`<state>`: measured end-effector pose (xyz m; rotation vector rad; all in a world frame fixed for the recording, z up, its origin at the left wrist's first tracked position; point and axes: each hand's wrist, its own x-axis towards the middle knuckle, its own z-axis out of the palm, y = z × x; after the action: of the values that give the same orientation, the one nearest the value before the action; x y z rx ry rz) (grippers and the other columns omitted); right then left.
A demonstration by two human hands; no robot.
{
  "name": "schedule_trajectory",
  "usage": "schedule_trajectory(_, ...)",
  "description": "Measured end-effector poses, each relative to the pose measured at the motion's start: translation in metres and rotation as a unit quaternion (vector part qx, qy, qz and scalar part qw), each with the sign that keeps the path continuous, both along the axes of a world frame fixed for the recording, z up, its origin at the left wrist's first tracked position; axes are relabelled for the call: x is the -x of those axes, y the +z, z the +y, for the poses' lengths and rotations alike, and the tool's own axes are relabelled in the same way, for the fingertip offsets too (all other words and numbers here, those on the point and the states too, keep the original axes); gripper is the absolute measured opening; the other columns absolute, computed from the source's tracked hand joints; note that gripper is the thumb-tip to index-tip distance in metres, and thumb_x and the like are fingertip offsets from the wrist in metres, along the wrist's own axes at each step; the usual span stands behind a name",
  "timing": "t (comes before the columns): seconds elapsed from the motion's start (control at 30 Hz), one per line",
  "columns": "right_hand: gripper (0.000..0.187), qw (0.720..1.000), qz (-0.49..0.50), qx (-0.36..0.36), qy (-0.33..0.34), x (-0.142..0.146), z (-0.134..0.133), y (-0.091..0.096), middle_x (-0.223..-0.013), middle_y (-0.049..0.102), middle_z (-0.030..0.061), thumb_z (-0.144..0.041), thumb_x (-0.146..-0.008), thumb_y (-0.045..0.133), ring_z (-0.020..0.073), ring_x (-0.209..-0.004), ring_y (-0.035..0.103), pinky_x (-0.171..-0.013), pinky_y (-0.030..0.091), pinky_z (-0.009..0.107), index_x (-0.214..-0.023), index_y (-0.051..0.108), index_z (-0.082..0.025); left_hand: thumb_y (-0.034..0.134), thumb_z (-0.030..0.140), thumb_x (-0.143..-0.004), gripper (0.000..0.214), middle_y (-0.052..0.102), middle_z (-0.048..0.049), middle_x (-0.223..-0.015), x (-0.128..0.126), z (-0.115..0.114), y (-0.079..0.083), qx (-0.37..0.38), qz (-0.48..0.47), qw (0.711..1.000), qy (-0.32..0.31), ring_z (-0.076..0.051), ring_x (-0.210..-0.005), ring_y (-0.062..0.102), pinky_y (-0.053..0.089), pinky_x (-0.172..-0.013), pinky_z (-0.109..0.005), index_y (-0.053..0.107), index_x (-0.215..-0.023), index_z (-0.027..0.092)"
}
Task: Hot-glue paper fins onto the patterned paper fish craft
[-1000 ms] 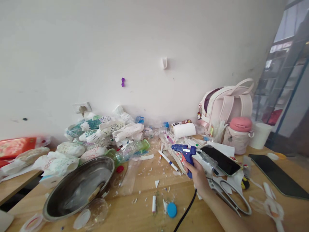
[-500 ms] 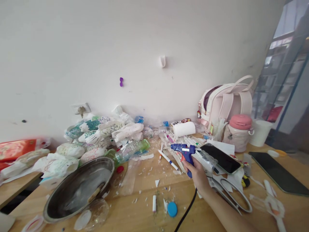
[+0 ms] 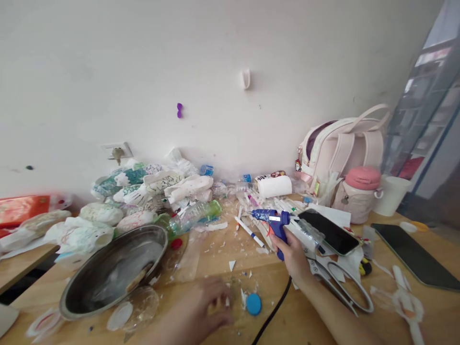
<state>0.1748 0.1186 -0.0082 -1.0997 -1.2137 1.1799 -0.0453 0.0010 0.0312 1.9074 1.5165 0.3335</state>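
Note:
My right hand [image 3: 293,255] is wrapped round the handle of a blue hot glue gun [image 3: 270,218], whose nozzle points left over the wooden table [image 3: 212,268]; its black cord [image 3: 273,311] trails toward me. My left hand [image 3: 201,306] has come in low at the front, smeared by motion, over a small white stick and beside a blue bottle cap [image 3: 253,304]. Its fingers look partly curled, and I cannot make out whether they hold anything.
A steel bowl [image 3: 113,270] sits front left, with a heap of painted plastic bottles [image 3: 143,196] behind it. Scissors [image 3: 338,282], a phone [image 3: 330,232], a tablet [image 3: 413,256], a pink flask [image 3: 359,194] and a pink backpack [image 3: 341,148] lie to the right. Pens and scraps litter the middle.
My left hand has entered at the bottom, reaching toward the white stick and blue cap. The view tipped up slightly. My right hand still holds the glue gun in the same place.

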Motion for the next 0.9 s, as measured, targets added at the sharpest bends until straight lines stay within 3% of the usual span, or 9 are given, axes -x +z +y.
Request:
schedule_trajectory(0.1, 0.033, 1.0, -0.003, 0.002, -0.002, 0.0, 0.001, -0.003, -0.05, 0.039, -0.0054, -0.051, -0.067, 0.059, 0.0124, -0.048, 0.035, -0.049, 0.026, 0.026, -0.062, 0.046, -0.021, 0.06, 0.017, -0.075, 0.016, 0.066, 0.0004, -0.098, -0.024, 0.04, -0.023, -0.069, 0.09, 0.991, -0.065, -0.022, -0.097, 0.055, 0.034, -0.085, -0.036, 0.064, -0.087, 0.027)
schedule_trajectory(0.23, 0.032, 1.0, -0.005, 0.0, 0.001, 0.0, 0.001, -0.005, -0.05, 0.039, -0.0054, -0.051, -0.067, 0.059, 0.013, -0.048, 0.035, -0.049, 0.027, 0.026, -0.064, 0.047, -0.021, 0.052, 0.008, -0.074, 0.018, 0.067, 0.0044, -0.086, -0.033, 0.053, -0.044, -0.088, 0.082, 0.99, -0.076, -0.018, -0.092, 0.053, 0.026, -0.084, -0.036, 0.061, -0.074, 0.025)
schedule_trajectory(0.47, 0.031, 1.0, -0.007, -0.003, -0.003, 0.001, 0.0, 0.0, -0.05, 0.04, -0.0052, -0.049, -0.066, 0.059, 0.0128, -0.049, 0.036, -0.049, 0.028, 0.026, -0.063, 0.046, -0.021, 0.045, 0.003, -0.067, 0.021, 0.063, 0.0004, -0.09, -0.033, 0.053, -0.033, -0.08, 0.108, 0.979, -0.152, -0.02, -0.095, 0.051, 0.023, -0.09, -0.042, 0.055, -0.071, 0.021)
schedule_trajectory(0.6, 0.031, 1.0, -0.014, -0.001, -0.008, 0.0, -0.001, 0.0, -0.05, 0.041, -0.0051, -0.049, -0.067, 0.058, 0.0128, -0.049, 0.037, -0.049, 0.029, 0.025, -0.063, 0.046, -0.021, 0.046, 0.007, -0.071, 0.017, 0.06, -0.0008, -0.094, -0.033, 0.058, -0.031, -0.088, 0.129, 0.965, -0.211, -0.021, -0.097, 0.051, 0.024, -0.094, -0.047, 0.053, -0.075, 0.021)
schedule_trajectory(0.77, 0.03, 1.0, -0.012, -0.004, -0.003, 0.0, -0.001, -0.001, -0.051, 0.041, -0.005, -0.048, -0.067, 0.057, 0.0128, -0.049, 0.038, -0.049, 0.028, 0.025, -0.063, 0.046, -0.021, 0.05, 0.01, -0.076, 0.013, 0.06, 0.0014, -0.095, -0.028, 0.064, -0.029, -0.067, 0.135, 0.954, -0.261, -0.019, -0.097, 0.051, 0.027, -0.093, -0.043, 0.055, -0.077, 0.022)
schedule_trajectory(0.83, 0.031, 1.0, -0.009, -0.006, -0.002, 0.0, 0.0, -0.001, -0.051, 0.042, -0.0049, -0.048, -0.067, 0.058, 0.0129, -0.049, 0.038, -0.05, 0.028, 0.025, -0.063, 0.046, -0.021, 0.057, 0.021, -0.079, 0.003, 0.06, 0.0017, -0.097, -0.026, 0.064, -0.029, -0.071, 0.133, 0.955, -0.254, -0.02, -0.098, 0.051, 0.025, -0.094, -0.044, 0.057, -0.081, 0.024)
schedule_trajectory(0.9, 0.03, 1.0, -0.007, -0.005, 0.0, 0.0, 0.0, -0.003, -0.051, 0.042, -0.005, -0.048, -0.067, 0.058, 0.0128, -0.049, 0.038, -0.05, 0.028, 0.025, -0.065, 0.046, -0.02, 0.065, 0.04, -0.076, 0.019, 0.061, 0.0009, -0.098, -0.027, 0.063, -0.031, -0.085, 0.133, 0.959, -0.237, -0.022, -0.098, 0.052, 0.024, -0.095, -0.047, 0.058, -0.083, 0.024)
